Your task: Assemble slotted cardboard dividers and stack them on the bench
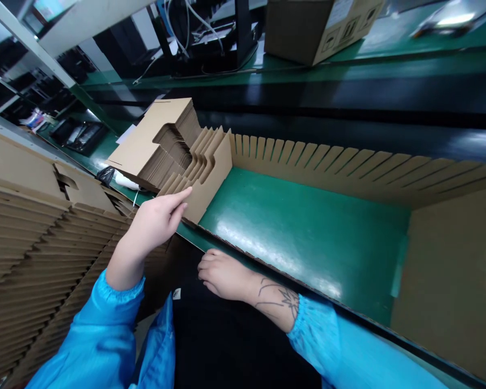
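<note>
My left hand (157, 222) is at the left end of a slotted cardboard frame, its index finger stretched along the nearest cardboard divider (210, 186) and the thumb a little apart. Several notched dividers stand upright, close together, behind that one. Low at the bench's front edge is my right hand (222, 274), fingers curled in; whatever they may hold is hidden. A long cardboard strip (308, 159) with a row of slots along its top forms the frame's far side. The near strip (267, 266) shows only as a thin edge. To the right stands a large cardboard panel (449, 265).
A stack of notched cardboard sheets (146, 135) lies beyond the dividers. More cardboard (36, 259) is piled tall at my left. Across the back stand a cardboard box (319, 29) and black equipment with cables (210, 43). Green bench surface (308, 232) shows inside the frame.
</note>
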`<state>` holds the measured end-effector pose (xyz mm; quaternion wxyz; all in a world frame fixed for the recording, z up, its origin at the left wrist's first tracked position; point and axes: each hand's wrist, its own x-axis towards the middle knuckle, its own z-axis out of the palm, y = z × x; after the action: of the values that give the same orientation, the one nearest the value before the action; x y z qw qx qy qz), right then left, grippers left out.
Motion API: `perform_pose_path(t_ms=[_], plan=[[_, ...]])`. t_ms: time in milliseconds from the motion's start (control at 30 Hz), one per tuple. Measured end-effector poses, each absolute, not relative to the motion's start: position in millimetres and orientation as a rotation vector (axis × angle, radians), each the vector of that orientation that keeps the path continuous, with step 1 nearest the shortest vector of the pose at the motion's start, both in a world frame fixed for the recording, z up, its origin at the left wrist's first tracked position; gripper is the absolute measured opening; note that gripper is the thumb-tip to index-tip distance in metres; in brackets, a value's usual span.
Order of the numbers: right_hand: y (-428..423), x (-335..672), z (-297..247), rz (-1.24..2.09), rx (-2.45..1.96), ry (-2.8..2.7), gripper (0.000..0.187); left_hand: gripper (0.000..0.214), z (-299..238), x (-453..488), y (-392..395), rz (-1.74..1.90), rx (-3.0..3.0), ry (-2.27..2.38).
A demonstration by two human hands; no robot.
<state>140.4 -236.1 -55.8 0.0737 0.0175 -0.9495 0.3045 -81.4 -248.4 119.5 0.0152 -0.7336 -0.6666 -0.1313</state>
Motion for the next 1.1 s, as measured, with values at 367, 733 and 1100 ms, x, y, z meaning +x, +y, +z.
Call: perform_pose_path(t_ms=[367,733,1100], plan=[[-236,140,-56,0.874,0.059,-2.841,0.013,0.042,118,-76,-235,-0.46,-2.183,-2.022],[-235,139,-55,0.926,0.046,-2.866,0.014,0.041,116,-76,-230,-0.434,-2.092,-2.097],[-236,139,-58,0.962,0.05,-2.833,0.014,0.03,118,-89,-232,-0.687,-2.0,-1.933]])
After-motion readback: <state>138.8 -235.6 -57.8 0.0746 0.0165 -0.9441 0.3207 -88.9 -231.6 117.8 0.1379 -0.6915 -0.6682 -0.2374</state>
